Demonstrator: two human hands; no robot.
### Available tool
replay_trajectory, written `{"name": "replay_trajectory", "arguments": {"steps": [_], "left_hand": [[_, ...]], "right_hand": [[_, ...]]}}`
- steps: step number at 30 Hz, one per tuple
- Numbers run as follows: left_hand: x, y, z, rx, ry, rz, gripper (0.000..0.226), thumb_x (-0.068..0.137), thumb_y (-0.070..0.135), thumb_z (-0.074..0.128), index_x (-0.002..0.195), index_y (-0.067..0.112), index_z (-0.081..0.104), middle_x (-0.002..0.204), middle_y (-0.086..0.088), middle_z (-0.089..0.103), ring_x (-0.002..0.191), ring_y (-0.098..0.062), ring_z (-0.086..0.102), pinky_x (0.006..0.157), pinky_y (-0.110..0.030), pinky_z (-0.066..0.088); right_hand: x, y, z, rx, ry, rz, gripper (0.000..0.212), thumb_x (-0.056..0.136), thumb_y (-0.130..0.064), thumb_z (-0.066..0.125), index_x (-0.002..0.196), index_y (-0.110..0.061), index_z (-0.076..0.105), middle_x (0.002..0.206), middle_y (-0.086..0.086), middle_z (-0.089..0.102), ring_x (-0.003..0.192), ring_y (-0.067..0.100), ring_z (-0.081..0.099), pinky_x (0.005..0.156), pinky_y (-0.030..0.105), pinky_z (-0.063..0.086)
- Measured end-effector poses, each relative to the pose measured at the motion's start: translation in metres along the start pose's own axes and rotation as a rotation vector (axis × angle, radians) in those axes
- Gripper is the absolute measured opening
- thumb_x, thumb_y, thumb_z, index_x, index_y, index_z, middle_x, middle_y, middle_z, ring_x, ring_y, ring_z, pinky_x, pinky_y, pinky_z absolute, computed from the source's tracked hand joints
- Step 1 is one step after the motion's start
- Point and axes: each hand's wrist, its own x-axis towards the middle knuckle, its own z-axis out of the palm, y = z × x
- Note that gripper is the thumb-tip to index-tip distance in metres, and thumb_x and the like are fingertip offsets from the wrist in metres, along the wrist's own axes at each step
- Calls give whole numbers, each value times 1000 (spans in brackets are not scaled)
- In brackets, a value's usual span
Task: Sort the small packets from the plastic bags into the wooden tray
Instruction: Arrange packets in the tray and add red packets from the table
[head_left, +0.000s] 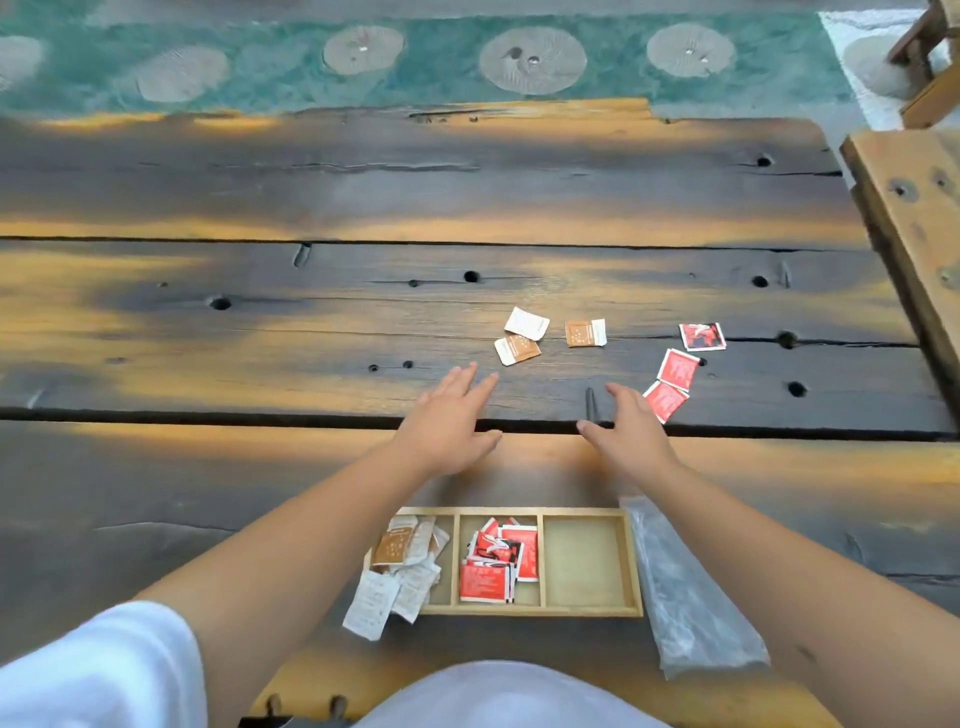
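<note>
Both my arms reach out over the dark plank tabletop (260, 322). My left hand (447, 421) is spread flat with the fingers straight and together, palm down, holding nothing. My right hand (626, 434) is open too, fingers loosely extended, thumb out to the side, empty.

The wooden tray (635, 571) sits close to the near edge of the tabletop, between my forearms. Its left compartment holds a heap of white and brown packets (410, 551), some spilling over the tray's left rim onto the wood. The middle compartment holds a stack of red packets (498, 561). The right compartment is bare. A crumpled clear plastic bag (685, 592) lies just beside the tray's right wall, running toward the near edge.

Farther out, past my fingertips, three loose packets lie together: a white one (527, 323), a brown-and-white one (517, 349) touching it, and another brown-and-white one (585, 332) near them. Toward the right edge lie three loose red packets (677, 369), two of them overlapping, the nearest just beside my right hand.
</note>
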Motion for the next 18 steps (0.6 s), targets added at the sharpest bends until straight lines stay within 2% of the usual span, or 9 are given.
{"name": "replay_trajectory", "arguments": {"steps": [4,7,9,12,16,18], "left_hand": [[59,-1,-6,-46,-47,-10,80,90,47,54,154,28,10,164,-4,5,150,-23,12,116,-44,27],[99,1,-5,-29,-76,21,77,91,42,56,152,33,11,163,-3,8,142,-29,32,105,-46,42],[125,-2,-2,3,-87,26,75,91,37,57,152,33,13,163,-3,11,135,-32,40,98,-45,46],[157,-13,6,0,-96,6,77,89,34,61,151,32,16,158,-4,17,133,-33,40,96,-47,48],[183,-30,22,44,-73,45,86,85,42,68,151,34,13,162,1,1,138,-32,30,99,-48,47],[192,-38,29,23,-38,105,82,86,40,66,151,33,15,162,1,5,139,-32,31,102,-49,45]], "right_hand": [[56,-17,-6,56,23,87,68,89,-27,66,147,-9,35,151,14,39,138,29,39,109,35,32],[97,-21,-4,78,11,137,69,88,-26,65,148,-11,35,151,15,37,138,29,39,109,34,32],[122,-19,-1,53,14,167,69,87,-26,66,147,-11,36,149,17,39,137,30,39,109,34,32],[153,-12,4,-9,48,233,61,85,-31,65,139,-11,44,140,18,46,130,37,44,106,39,35],[181,-10,12,-46,129,305,52,86,-37,65,128,-10,50,134,15,46,124,38,46,101,44,40],[192,-13,17,-51,143,305,47,87,-35,64,127,-13,51,133,12,47,123,35,49,98,44,43]]}}
